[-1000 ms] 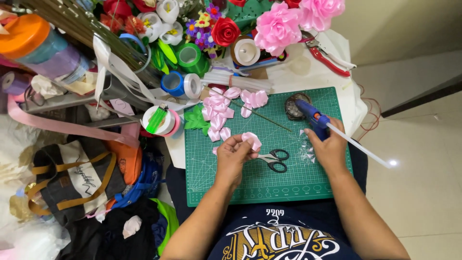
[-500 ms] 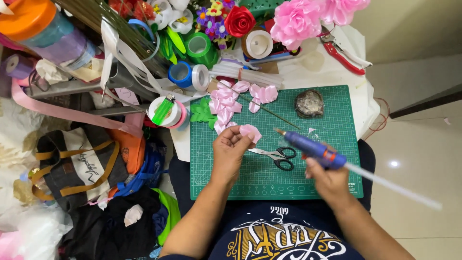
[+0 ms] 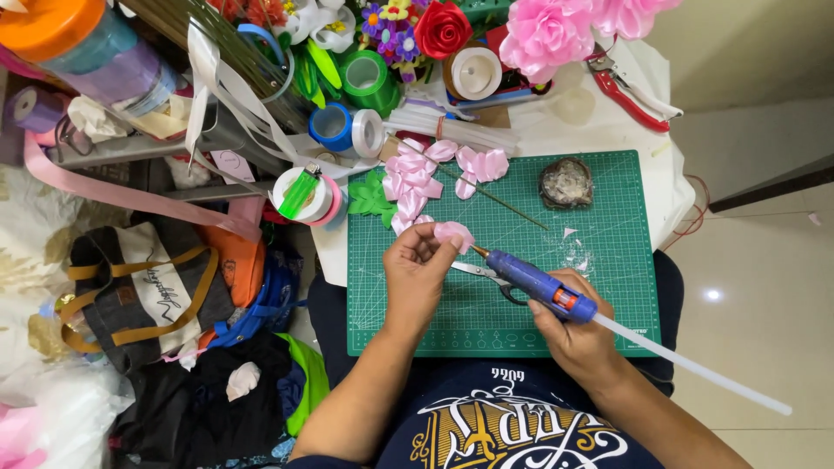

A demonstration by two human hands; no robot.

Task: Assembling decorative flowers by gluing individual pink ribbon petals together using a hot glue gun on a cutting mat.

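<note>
Two hands over green cutting mat [image 3: 599, 260] on cluttered worktop: left hand [image 3: 417, 274] pinching pink ribbon petal [image 3: 454, 233], right hand [image 3: 573, 334] clenched round blue glue gun [image 3: 532, 282], nozzle at petal; scissors [image 3: 486, 276] beneath.

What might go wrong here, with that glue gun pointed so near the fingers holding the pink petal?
The glue gun tip nearly touches the pink petal pinched in the left hand, so hot glue could likely burn those fingertips. The scissors lie open just beneath the right hand, which might nick it. Glue may also drip onto the green cutting mat.
</note>
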